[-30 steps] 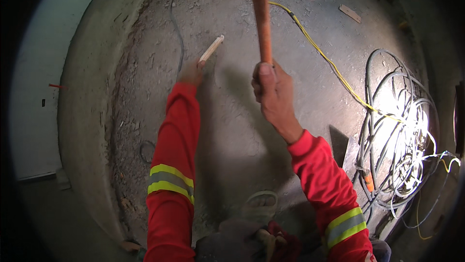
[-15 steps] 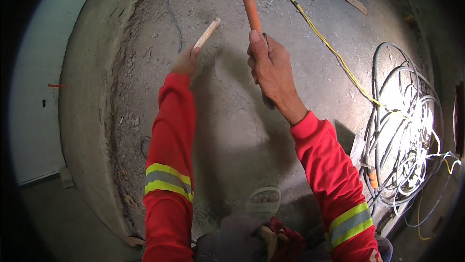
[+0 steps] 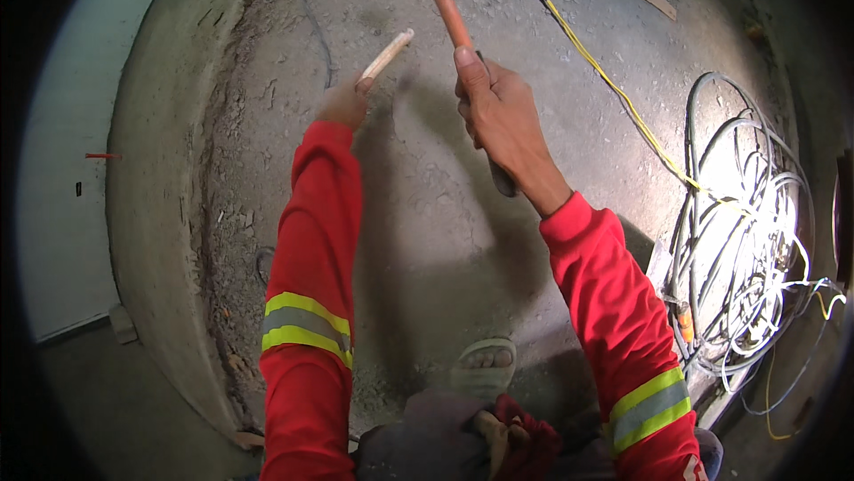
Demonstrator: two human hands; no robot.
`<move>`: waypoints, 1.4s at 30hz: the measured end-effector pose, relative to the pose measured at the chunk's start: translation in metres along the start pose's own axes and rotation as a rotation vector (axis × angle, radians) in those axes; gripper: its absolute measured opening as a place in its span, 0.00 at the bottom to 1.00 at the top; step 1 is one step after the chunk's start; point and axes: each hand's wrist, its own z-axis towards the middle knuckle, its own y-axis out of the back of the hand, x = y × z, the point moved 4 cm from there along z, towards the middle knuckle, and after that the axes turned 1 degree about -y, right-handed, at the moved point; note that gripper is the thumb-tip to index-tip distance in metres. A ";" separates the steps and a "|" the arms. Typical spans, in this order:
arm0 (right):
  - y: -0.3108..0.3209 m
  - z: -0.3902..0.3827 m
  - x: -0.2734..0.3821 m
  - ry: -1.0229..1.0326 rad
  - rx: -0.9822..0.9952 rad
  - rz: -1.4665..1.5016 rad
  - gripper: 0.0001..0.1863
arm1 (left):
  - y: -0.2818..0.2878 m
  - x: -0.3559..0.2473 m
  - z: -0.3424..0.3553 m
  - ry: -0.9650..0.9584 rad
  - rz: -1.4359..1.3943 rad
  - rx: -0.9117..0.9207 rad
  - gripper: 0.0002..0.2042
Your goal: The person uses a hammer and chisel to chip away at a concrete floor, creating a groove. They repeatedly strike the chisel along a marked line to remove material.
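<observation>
My left hand (image 3: 345, 105) is closed around the lower end of a short pale stick (image 3: 389, 52), which looks like wood. The stick slants up and to the right, and its far tip is above the dusty ground. To its right, my right hand (image 3: 503, 112) grips an orange-handled tool (image 3: 443, 3), thumb laid along the handle. The dark butt of that handle sticks out below my palm. The tool's far end runs out of the top of the picture, so its head is hidden. Stick and tool are apart.
Rough, gritty ground (image 3: 436, 214) lies below my hands. A yellow cable (image 3: 614, 85) crosses to a coil of grey and white cables (image 3: 747, 223) on the right, under bright light. A thin grey cable (image 3: 311, 10) and a concrete ledge (image 3: 156, 170) are left. My sandaled foot (image 3: 485, 364) stands below.
The orange-handled tool and my right hand have shifted slightly, with the handle's upper part farther left. The pale stick's tip has moved a little up and right.
</observation>
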 end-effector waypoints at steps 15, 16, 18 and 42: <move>0.024 -0.002 -0.025 -0.161 -0.042 -0.012 0.34 | -0.003 -0.007 -0.001 -0.059 0.036 -0.019 0.17; 0.025 -0.005 -0.020 -0.084 -0.071 0.033 0.33 | -0.001 -0.010 -0.003 -0.097 0.069 -0.040 0.17; 0.024 -0.011 -0.015 0.156 -0.120 0.147 0.33 | 0.001 -0.014 -0.008 -0.125 0.124 -0.056 0.17; -0.012 -0.003 -0.053 -0.393 0.145 -0.090 0.32 | 0.009 -0.010 -0.012 -0.084 0.205 -0.009 0.18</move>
